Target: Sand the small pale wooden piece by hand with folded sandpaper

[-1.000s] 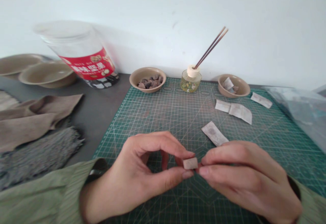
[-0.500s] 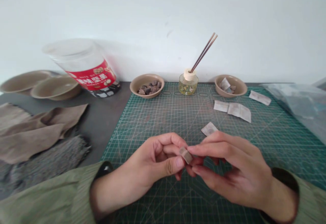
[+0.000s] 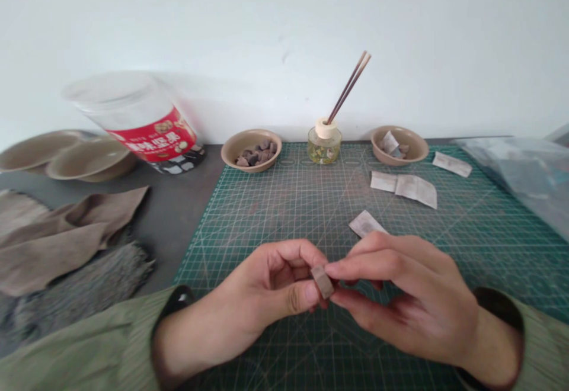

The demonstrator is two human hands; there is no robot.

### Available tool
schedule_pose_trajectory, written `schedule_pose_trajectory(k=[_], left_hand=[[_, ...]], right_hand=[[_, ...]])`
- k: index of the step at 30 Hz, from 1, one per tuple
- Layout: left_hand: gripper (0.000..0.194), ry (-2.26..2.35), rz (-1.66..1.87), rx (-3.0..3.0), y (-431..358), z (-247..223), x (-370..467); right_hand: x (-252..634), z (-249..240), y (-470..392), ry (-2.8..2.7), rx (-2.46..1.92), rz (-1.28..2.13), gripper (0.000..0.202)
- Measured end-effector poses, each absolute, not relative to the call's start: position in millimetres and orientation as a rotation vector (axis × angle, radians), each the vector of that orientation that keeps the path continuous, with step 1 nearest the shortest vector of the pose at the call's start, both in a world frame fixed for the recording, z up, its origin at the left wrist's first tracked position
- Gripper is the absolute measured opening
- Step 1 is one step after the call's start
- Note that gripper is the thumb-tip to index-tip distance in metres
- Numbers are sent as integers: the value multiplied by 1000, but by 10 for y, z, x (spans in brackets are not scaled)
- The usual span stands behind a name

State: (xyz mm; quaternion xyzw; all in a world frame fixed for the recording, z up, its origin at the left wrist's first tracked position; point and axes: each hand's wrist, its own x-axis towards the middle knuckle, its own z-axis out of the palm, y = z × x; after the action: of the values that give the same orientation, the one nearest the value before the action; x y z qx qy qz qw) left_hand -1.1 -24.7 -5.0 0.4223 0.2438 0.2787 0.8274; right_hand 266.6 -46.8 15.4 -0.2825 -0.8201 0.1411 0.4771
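Between my two hands, above the green cutting mat (image 3: 267,213), is a small brown faceted piece (image 3: 322,282) that looks like stone. My left hand (image 3: 271,287) pinches it from the left, thumb in front and fingers curled behind. On its right side, the thumb and forefinger of my right hand (image 3: 409,293) close on it. The piece sits tilted, with flat faces showing. Just beyond my right hand lies a white paper sachet (image 3: 365,223), partly covered by the fingers.
A bowl of brown stones (image 3: 251,136) and a reed diffuser (image 3: 325,142) stand by the wall. Right are a bowl with a sachet (image 3: 420,154), paper strips (image 3: 416,188) and plastic film (image 3: 524,160). Left are a clear tub (image 3: 155,136), bowls (image 3: 91,169) and cloths (image 3: 53,255).
The brown piece has turned slightly in the fingers and shows more of its front face. My right thumb has moved in against it. The whole view has shifted a little.
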Motion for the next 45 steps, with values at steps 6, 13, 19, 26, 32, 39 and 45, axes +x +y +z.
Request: schedule_pose_trajectory(k=[6, 13, 19, 26, 32, 39, 45], left_hand=[[53, 529, 590, 912, -254, -44, -12], [37, 792, 814, 1263, -194, 50, -4], [2, 1003, 894, 1875, -157, -8, -20], [7, 879, 891, 2192, -93, -69, -51], [10, 909, 865, 2147, -99, -87, -74], [8, 895, 864, 2115, -88, -74, -92], [7, 916, 847, 2069, -90, -53, -65]], right_hand=[[2667, 148, -483, -1997, -673, 336, 14], [2780, 250, -380, -1926, -1060, 276, 13], [3032, 179, -211, -2048, -1843, -47, 49], [3071, 279, -165, -2117, -1794, 324, 33], [2840, 392, -273, -1727, -1453, 1087, 26], [2663, 292, -373, -1500, -1372, 1381, 24], [2610, 256, -367, -1677, -1439, 1212, 31]])
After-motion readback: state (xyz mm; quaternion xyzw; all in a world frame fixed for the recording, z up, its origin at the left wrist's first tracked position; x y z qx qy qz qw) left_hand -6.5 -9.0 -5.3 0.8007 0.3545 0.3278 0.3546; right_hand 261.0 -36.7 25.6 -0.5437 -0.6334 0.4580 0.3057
